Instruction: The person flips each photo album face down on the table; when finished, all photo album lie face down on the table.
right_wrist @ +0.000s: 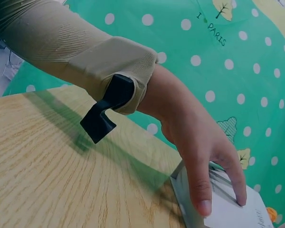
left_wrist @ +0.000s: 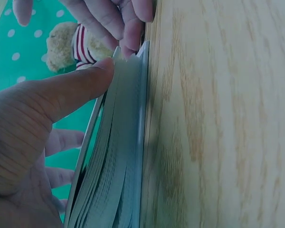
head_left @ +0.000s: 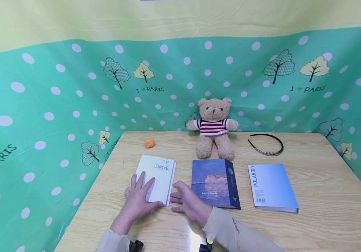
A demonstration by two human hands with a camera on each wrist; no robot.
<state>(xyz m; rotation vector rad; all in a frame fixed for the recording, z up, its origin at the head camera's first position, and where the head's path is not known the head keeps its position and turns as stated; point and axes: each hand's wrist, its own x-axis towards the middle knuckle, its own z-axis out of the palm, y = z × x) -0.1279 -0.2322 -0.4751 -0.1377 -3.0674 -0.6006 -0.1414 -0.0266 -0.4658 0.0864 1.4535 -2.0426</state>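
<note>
A white book [head_left: 156, 175] with handwritten-style characters on its cover lies face up on the table. My left hand [head_left: 141, 200] rests on its left part with fingers spread over the cover, its thumb by the near right corner. In the left wrist view the left thumb [left_wrist: 80, 90] lies along the upper cover of the book [left_wrist: 116, 142], whose page edges face the camera. Beside the book's right edge is my right hand [head_left: 188, 203], fingers loosely bent. Its fingertips [left_wrist: 128, 50] come right to the page corner between the covers. The right wrist view shows the left hand [right_wrist: 204, 142] over the white cover.
A blue photo album [head_left: 210, 183] lies right of the book, and a light blue Polaroid album [head_left: 271, 185] farther right. A teddy bear [head_left: 213, 129] sits at the back. A black headband [head_left: 268, 152] and an orange ball-like object [head_left: 149, 142] lie near the table's far edge.
</note>
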